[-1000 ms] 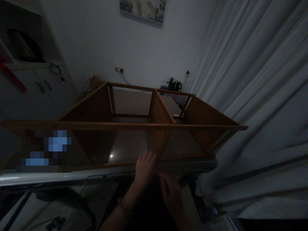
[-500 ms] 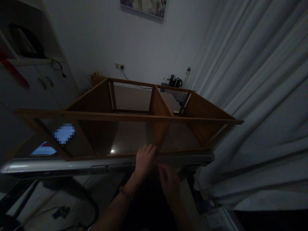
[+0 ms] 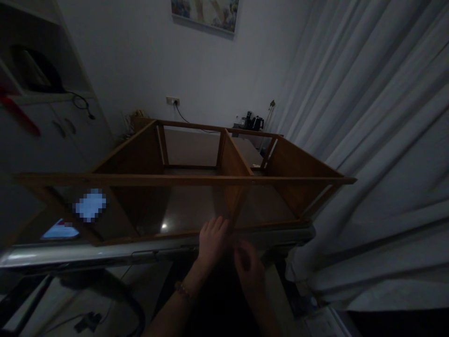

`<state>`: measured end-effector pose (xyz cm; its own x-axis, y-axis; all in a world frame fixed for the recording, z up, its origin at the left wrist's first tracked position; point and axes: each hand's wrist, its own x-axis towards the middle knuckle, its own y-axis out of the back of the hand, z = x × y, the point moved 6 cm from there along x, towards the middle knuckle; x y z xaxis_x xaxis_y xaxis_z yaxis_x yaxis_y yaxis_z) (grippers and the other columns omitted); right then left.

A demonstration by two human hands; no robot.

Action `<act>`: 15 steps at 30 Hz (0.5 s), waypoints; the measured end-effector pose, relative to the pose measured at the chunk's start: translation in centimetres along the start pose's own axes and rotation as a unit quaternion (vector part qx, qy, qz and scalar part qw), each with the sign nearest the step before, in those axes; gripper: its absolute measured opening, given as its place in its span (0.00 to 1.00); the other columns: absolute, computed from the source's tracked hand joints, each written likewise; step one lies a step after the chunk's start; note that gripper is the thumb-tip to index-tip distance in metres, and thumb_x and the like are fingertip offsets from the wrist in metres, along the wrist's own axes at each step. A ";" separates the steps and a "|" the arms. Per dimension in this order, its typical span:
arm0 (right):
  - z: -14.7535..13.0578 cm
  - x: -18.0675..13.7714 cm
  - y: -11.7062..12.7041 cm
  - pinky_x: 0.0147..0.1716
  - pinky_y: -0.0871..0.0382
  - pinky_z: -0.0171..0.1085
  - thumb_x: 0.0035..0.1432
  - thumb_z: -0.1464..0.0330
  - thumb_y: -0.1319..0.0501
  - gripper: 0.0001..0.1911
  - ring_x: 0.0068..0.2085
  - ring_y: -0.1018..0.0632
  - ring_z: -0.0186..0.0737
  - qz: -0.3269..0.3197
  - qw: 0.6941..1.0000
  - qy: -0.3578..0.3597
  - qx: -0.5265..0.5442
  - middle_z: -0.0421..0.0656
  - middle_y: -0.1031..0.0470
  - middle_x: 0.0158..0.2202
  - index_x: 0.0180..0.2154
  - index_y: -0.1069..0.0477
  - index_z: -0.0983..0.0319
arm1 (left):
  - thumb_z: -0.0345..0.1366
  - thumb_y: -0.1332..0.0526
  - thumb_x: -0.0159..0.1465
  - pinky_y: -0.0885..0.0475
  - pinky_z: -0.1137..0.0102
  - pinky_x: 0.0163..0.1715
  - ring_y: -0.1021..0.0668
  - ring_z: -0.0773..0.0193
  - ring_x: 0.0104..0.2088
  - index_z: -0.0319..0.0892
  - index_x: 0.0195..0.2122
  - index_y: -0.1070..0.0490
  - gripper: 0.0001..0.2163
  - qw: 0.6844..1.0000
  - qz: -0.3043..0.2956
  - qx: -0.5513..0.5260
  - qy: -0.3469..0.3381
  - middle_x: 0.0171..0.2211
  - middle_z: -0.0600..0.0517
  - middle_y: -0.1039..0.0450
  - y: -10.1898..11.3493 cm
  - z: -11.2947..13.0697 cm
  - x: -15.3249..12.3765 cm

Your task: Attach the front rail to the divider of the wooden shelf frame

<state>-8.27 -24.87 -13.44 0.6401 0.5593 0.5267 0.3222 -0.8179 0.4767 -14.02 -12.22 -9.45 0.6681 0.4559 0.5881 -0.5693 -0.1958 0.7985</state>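
A brown wooden cabinet frame (image 3: 224,180) lies on its side on a grey table (image 3: 105,255) in a dim room. A middle divider panel (image 3: 233,164) splits it into two bays. My left hand (image 3: 212,243) rests with fingers stretched out against the frame's near lower rail, right where the divider meets it. My right hand (image 3: 249,269) is just beside it, lower and to the right, fingers curled as in a pinch; what they hold is too dark to make out. A beaded bracelet (image 3: 182,291) sits on my left wrist.
White curtains (image 3: 368,140) hang close on the right. A white cupboard (image 3: 42,121) stands at the left. On the far wall are a socket (image 3: 173,100) and a picture (image 3: 205,14). A kettle (image 3: 256,123) stands behind the frame. Cables lie on the floor (image 3: 84,320).
Both hands stay at the same spot on the near rail, shifting only slightly. The view has tilted a little.
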 end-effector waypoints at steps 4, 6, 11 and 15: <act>-0.3 -0.4 -0.5 0.41 0.26 0.36 0.60 0.68 0.45 0.11 0.42 0.22 0.39 0.001 1.000 0.003 0.024 0.46 0.23 0.41 0.44 0.30 0.60 | 0.39 0.36 0.56 0.34 0.64 0.37 0.25 0.55 0.41 0.45 0.40 0.28 0.11 1.000 0.015 0.007 -0.011 0.42 0.48 0.25 -0.7 -0.2 -0.4; -0.2 -0.6 -0.6 0.41 0.26 0.35 0.61 0.69 0.45 0.10 0.41 0.21 0.37 0.011 1.000 0.006 0.023 0.44 0.22 0.41 0.44 0.30 0.59 | 0.40 0.36 0.56 0.34 0.64 0.36 0.25 0.55 0.40 0.45 0.40 0.28 0.12 0.999 0.029 0.014 -0.012 0.41 0.49 0.24 -1.0 -0.3 -0.6; 0.0 -0.7 -0.5 0.39 0.25 0.32 0.59 0.72 0.42 0.11 0.38 0.20 0.35 0.035 0.996 0.083 0.005 0.41 0.21 0.38 0.43 0.29 0.57 | 0.40 0.35 0.55 0.35 0.64 0.36 0.25 0.55 0.39 0.45 0.40 0.28 0.12 0.999 0.046 0.020 -0.008 0.40 0.49 0.24 -1.5 -0.4 -0.8; 0.0 -0.6 -0.5 0.37 0.25 0.33 0.57 0.72 0.41 0.08 0.36 0.20 0.35 0.024 0.993 0.118 0.014 0.40 0.21 0.36 0.40 0.28 0.57 | 0.42 0.36 0.56 0.35 0.65 0.36 0.25 0.56 0.39 0.45 0.39 0.27 0.11 0.998 0.053 0.014 -0.006 0.39 0.49 0.24 -1.4 -0.3 -0.8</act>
<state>-8.82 -24.75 -14.00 0.4750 0.5324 0.7007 0.3158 -0.8463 0.4289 -13.92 -12.05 -11.13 0.6101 0.4215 0.6709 -0.6237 -0.2667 0.7347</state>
